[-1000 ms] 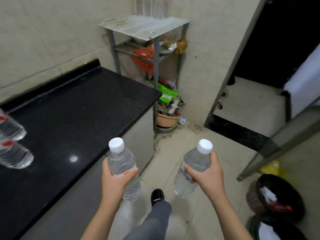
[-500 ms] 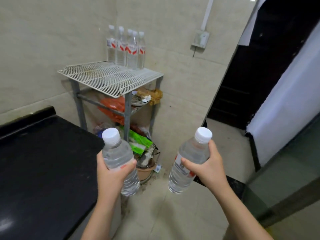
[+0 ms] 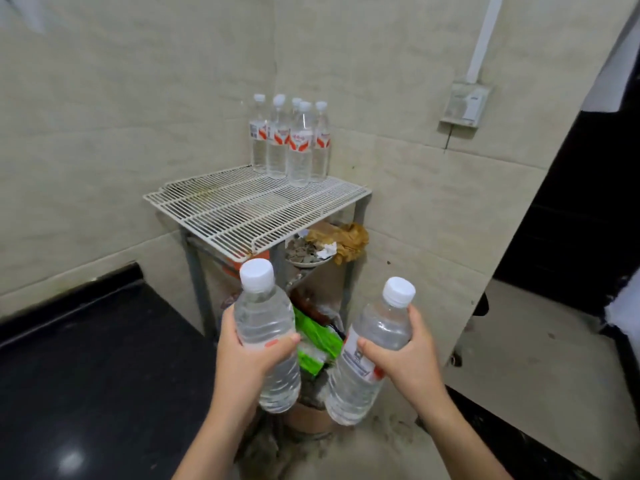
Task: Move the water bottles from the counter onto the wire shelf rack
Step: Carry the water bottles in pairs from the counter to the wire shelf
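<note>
- The left hand (image 3: pixel 242 358) is closed around a clear bottle (image 3: pixel 266 341), fingers wrapped across its middle over a strip of red label, thumb side hidden behind it.
- That bottle stands nearly upright in the grip, white cap (image 3: pixel 257 274) on top, its base hanging free below the hand.
- The right hand (image 3: pixel 408 358) grips a second bottle (image 3: pixel 367 355) at the shoulder, thumb laid over the white label, fingers curled round the far side.
- The second bottle tilts, its cap (image 3: pixel 399 291) leaning up and to the right, its base pointing down toward the left hand's bottle; the two bases are close but apart.
- Both held bottles are off the counter (image 3: pixel 86 358), which lies to the left of the left hand, black and glossy, with no bottles on the part in view.
- The rack (image 3: pixel 256 209) stands ahead of and above both hands, in the corner of the tiled walls, its white wire top mostly bare on the near side.
- A cluster of five bottles (image 3: pixel 299 143) stands upright at the rack's far corner, well beyond the hands, packed side by side with red-and-white labels.
- Under the wire top, just beyond the held caps, sits a plate (image 3: pixel 308 256) of scraps beside a crumpled brown bag (image 3: pixel 349 240).
- Between the two hands, lower in the rack, a green packet (image 3: pixel 317 336) shows behind the bottles.
- A wall box (image 3: pixel 465 103) is mounted above and to the right of the right hand.
</note>
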